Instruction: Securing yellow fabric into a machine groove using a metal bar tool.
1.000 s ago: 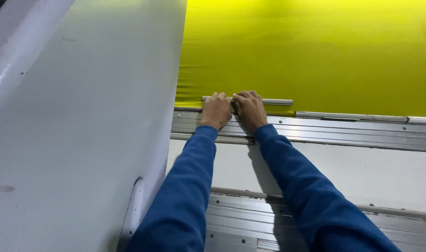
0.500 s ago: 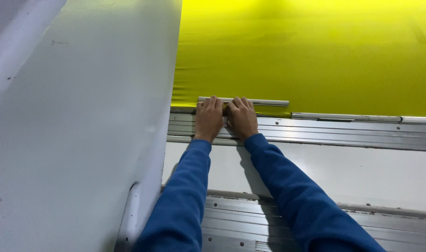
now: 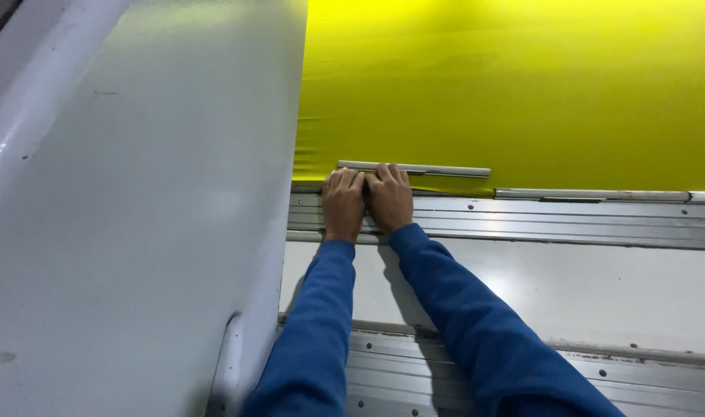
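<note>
Thin grey metal strip (image 3: pixel 414 168) lies along the near edge of the yellow fabric (image 3: pixel 522 85), just above the ribbed aluminium rail (image 3: pixel 522 220), roughly centre frame. Left hand (image 3: pixel 343 202) and right hand (image 3: pixel 389 197) sit side by side, touching, fingers flat and pressing down on the strip's 9 o'clock end; not gripping it. Looks like the clamping step: seating the strip over the fabric edge. A second strip (image 3: pixel 591 194) at 3 o'clock appears already seated. Next move likely needs even pressure worked toward 3 o'clock, fabric kept flat. Grey panel (image 3: pixel 136 216) fills the 9 o'clock side.
</note>
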